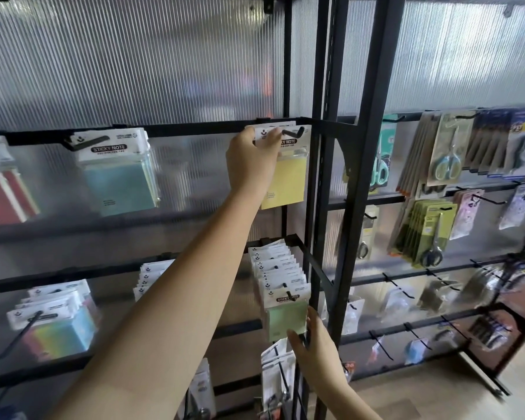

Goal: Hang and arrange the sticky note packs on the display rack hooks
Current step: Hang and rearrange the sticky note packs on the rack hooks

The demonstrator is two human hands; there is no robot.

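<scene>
A yellow sticky note pack (288,180) hangs on a black hook (294,131) at the right end of the upper rail. My left hand (253,160) reaches up and holds this pack by its white header card, fingers over the top edge. Lower down, a green sticky note pack (287,318) fronts a row of several packs on a long hook (288,294). My right hand (314,344) touches the green pack's bottom right corner, thumb beneath it and fingers along its side.
A blue sticky note pack (119,174) and red packs (3,195) hang further left. Pastel packs (55,322) sit lower left. A black upright post (340,207) stands just right of my hands. Scissors packs (446,153) and bare hooks fill the right rack.
</scene>
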